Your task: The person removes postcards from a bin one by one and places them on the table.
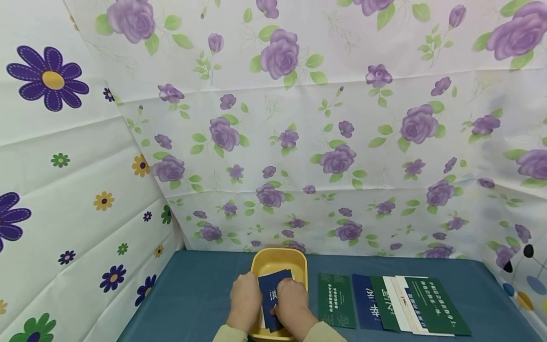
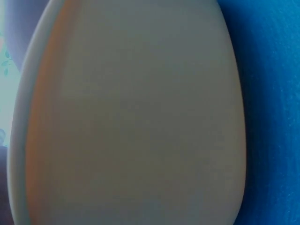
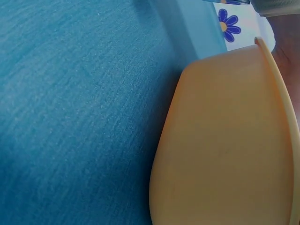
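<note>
A yellow plastic basin [image 1: 279,254] stands on the table, with a stack of cards [image 1: 270,289] tilted inside it, a dark blue one with white characters on top. White edges of other cards show beneath. My left hand [image 1: 245,301] reaches over the basin's left rim and grips the stack's left edge, its fingertips hidden. On the opposite side my right hand [image 1: 292,301] holds the stack, thumb bent against the blue face. In the left wrist view the basin's outer wall [image 2: 140,117] fills most of the picture. The right wrist view shows its other outer wall [image 3: 225,140].
Right of the basin lies a green card [image 1: 336,300] with white writing. Beyond it a fanned row of blue, green and white cards [image 1: 440,306] overlaps along the teal tabletop [image 1: 192,289]. Flowered sheets [image 1: 273,142] rise behind and at both sides.
</note>
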Demonstrator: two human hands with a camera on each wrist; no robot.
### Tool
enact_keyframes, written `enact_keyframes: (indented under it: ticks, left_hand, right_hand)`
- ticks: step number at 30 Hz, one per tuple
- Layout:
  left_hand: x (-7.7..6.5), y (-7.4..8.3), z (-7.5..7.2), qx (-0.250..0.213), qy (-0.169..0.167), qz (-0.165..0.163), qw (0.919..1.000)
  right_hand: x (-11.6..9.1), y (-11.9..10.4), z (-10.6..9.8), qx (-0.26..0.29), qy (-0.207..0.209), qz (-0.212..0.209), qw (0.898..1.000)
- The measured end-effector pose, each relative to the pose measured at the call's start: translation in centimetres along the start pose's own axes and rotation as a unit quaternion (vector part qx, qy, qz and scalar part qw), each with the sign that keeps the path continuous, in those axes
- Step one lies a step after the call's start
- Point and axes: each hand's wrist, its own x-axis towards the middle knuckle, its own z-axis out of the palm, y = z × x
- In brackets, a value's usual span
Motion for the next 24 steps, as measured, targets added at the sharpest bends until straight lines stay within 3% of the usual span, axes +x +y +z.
enact_keyframes:
  ticks: [18, 24]
  left_hand:
    - [0.12, -0.03, 0.2, -0.001, -0.011, -0.01, 0.9999]
    - [0.09, -0.06, 0.12, 0.0, 0.001, -0.005, 1.0]
  right_hand:
    - [-0.34, -0.16, -0.37, -0.012, 0.007, -0.02, 1.0]
    - [-0.28, -0.1, -0.41, -0.011, 0.014, -0.02, 1.0]
